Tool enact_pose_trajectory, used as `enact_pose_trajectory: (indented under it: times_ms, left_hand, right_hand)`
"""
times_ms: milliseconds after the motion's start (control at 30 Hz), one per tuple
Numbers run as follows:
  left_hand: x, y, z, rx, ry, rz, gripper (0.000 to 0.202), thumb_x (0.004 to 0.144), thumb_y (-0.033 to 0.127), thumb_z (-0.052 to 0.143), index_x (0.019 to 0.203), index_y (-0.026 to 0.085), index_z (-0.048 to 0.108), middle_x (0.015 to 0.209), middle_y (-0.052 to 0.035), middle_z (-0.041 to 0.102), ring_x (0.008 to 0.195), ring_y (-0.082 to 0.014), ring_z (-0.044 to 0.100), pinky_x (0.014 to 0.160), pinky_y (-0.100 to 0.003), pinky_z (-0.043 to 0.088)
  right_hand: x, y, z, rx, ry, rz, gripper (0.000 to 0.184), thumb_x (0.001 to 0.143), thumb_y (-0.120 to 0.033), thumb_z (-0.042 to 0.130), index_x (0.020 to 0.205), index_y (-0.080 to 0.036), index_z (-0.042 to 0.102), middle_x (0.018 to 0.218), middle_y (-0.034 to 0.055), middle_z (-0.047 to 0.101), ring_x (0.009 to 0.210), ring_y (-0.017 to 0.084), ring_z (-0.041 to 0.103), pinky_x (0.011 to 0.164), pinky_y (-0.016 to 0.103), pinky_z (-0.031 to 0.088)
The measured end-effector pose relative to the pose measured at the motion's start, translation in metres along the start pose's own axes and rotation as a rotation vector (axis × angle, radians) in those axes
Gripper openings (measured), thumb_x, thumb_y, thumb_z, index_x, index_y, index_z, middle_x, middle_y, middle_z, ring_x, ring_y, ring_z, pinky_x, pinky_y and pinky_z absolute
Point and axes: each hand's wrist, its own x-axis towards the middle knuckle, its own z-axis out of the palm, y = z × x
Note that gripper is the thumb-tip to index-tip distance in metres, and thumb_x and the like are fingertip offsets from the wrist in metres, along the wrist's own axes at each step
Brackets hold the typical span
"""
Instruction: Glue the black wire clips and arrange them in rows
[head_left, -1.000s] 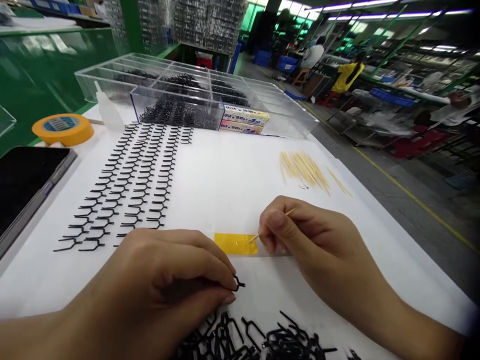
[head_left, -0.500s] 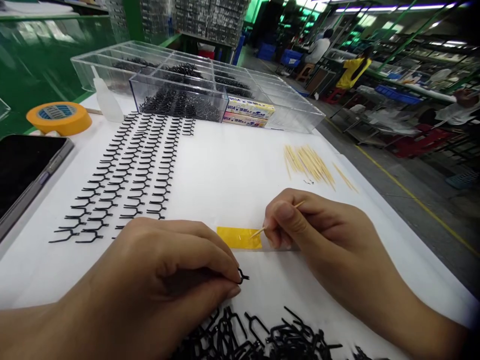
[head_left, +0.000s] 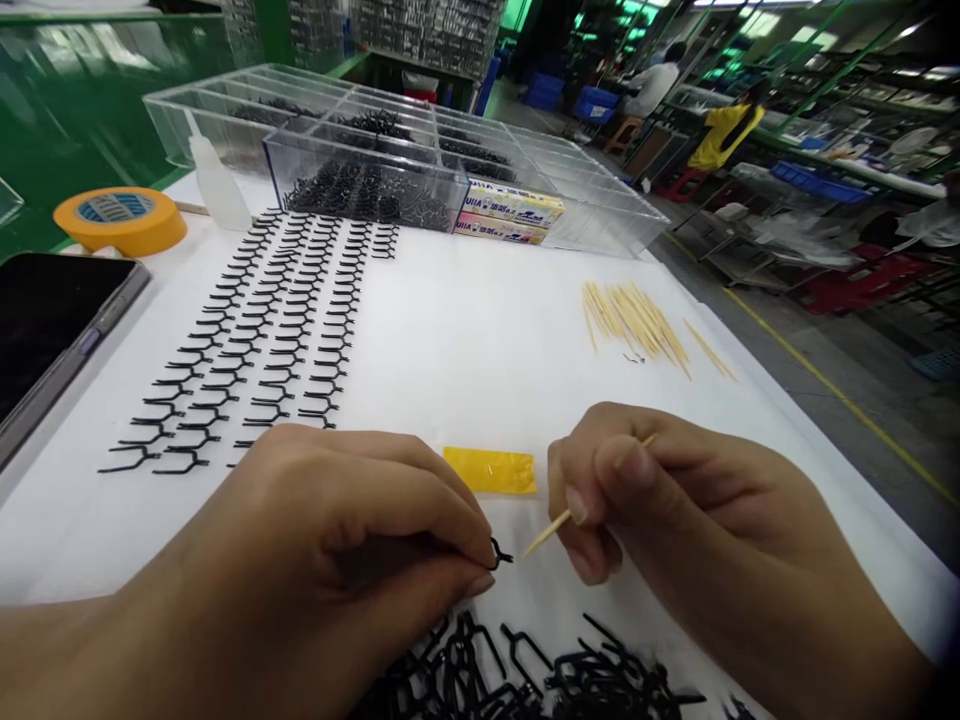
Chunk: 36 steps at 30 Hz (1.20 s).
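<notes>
Between the thumb and fingertips of my left hand [head_left: 360, 530] is a small black forked part [head_left: 503, 554], its narrow end sticking out to the right. My right hand [head_left: 675, 510] pinches a wooden toothpick [head_left: 550, 533], whose tip points down-left and stops just short of that part. Behind the fingertips a strip of yellow tape [head_left: 491, 470] lies flat on the white work surface, with a small shiny spot on it. A heap of loose black forked parts [head_left: 600, 680] lies at the near edge, below both hands.
Columns of black forked parts [head_left: 285, 350] lie at the left. Loose toothpicks [head_left: 637, 320] lie at the right. Behind stand a clear divided box [head_left: 360, 170], small cartons [head_left: 510, 212] and a white squeeze bottle [head_left: 217, 185]. An orange tape roll [head_left: 120, 220] and a phone [head_left: 60, 330] are far left.
The toothpick tip has come off the yellow tape and moved toward me, close to the black forked part. My left hand keeps its pinch; the whole view has shifted slightly.
</notes>
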Motion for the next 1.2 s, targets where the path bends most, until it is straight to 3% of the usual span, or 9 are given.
enact_pose_trajectory:
  times_ms: [767,1000,1200]
  left_hand:
    - [0.001,-0.003,-0.002,-0.021,-0.006,0.049,0.017,0.070,0.002,0.063,0.073,0.018,0.066,0.072,0.0071,0.067,0.060,-0.0035,0.062,0.055,-0.004,0.048]
    - [0.003,0.009,-0.003,0.017,-0.067,-0.052,0.018,0.069,-0.003,0.061,0.072,0.014,0.066,0.072,0.0045,0.066,0.064,-0.0044,0.061,0.057,-0.008,0.047]
    - [0.003,0.011,-0.004,0.022,-0.065,-0.049,0.018,0.069,-0.004,0.062,0.071,0.014,0.066,0.071,0.0048,0.066,0.062,-0.0041,0.060,0.056,-0.009,0.047]
  right_hand:
    - [0.000,-0.002,0.001,-0.118,-0.015,-0.035,0.036,0.095,-0.031,0.044,0.062,-0.021,0.055,0.051,-0.0012,0.051,0.047,0.010,0.048,0.043,0.019,0.040]
    - [0.000,-0.004,0.002,-0.103,-0.019,-0.010,0.035,0.095,-0.027,0.044,0.063,-0.020,0.054,0.052,-0.0024,0.052,0.047,0.009,0.047,0.044,0.017,0.039]
    - [-0.003,-0.003,0.003,-0.105,-0.013,-0.025,0.035,0.094,-0.026,0.044,0.061,-0.020,0.054,0.050,-0.0022,0.051,0.046,0.010,0.046,0.043,0.017,0.039]
